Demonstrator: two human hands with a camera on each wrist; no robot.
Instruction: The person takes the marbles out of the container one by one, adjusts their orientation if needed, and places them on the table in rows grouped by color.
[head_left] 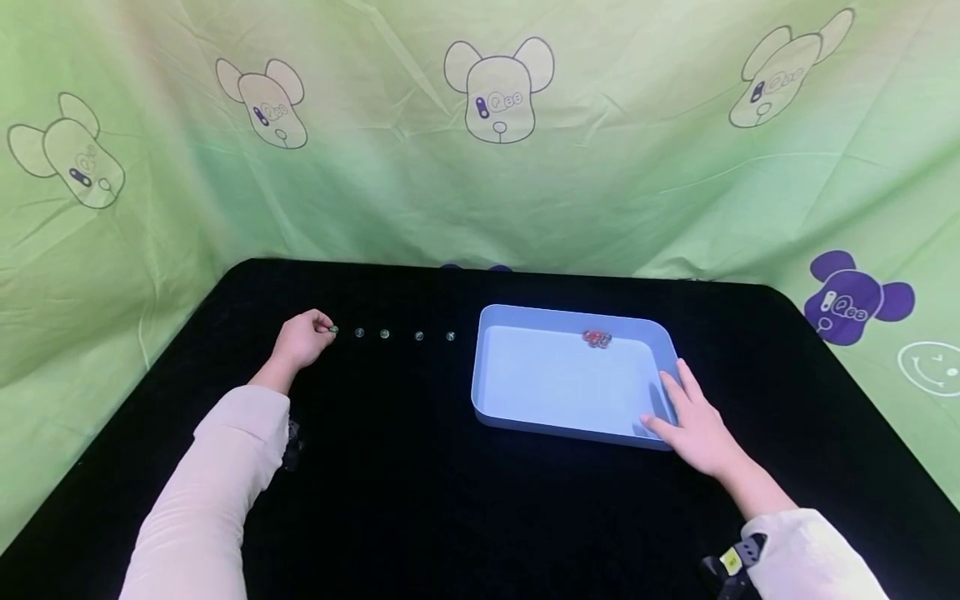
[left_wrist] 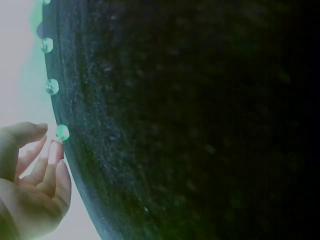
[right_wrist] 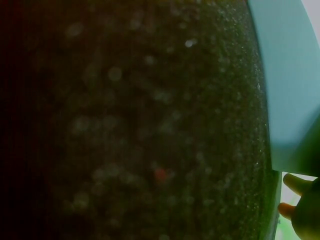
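Okay, left hand: bent fingers and thumb at the left end of the ball line, back of the hand up in the head view.
Left grip: tips right at the green-tinted ball; we can't tell whether they pinch it or only touch it.
Ball line: we count four more glassy balls running right from that one, roughly straight, spaced apart, ending near the tray's left wall.
Tray: light blue, rectangular, low-walled, right of the line on the black cloth.
Tray contents: we see a small reddish cluster near the far wall, right of centre; pieces bunched too tightly for us to count.
Right hand: at the tray's right wall, toward the near corner, thumb reaching over the rim.
Right grip: fingers apart and fairly straight, resting on the tray edge.
Backdrop: green fabric, cartoon animal heads, behind the table.
Sleeves: pale, both arms.
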